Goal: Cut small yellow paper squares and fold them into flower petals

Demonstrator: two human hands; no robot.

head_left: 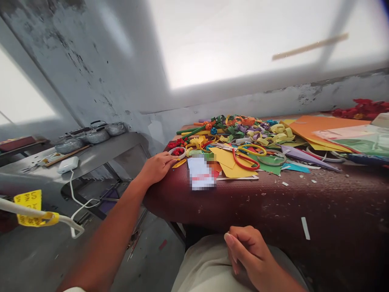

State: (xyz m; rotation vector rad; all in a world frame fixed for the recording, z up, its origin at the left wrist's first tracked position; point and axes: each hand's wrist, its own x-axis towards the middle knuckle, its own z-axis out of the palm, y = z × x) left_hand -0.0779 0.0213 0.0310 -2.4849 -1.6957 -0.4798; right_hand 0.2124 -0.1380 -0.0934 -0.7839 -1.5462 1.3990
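My left hand point(158, 167) rests at the left end of the dark red padded table, its fingers pressed together. Beside the fingertips are a white ring-shaped roll point(182, 155) with red bits inside it and a folded yellow paper piece point(180, 163). Whether the fingers pinch anything is hidden. Over my lap, my right hand point(247, 251) is curled closed, with thumb against the fingers; nothing visible sticks out of it. A white, partly blurred card or phone-like sheet point(199, 175) lies at the table's front edge, right of my left hand.
Behind lie a heap of curled paper strips point(240, 125), yellow paper sheets point(232, 162), red-handled scissors point(247, 164) and an orange sheet point(325, 127). Paper scraps dot the table point(258, 207). Wrapped pots point(97, 135), a white box point(68, 164) and a tagged cable point(36, 211) are left.
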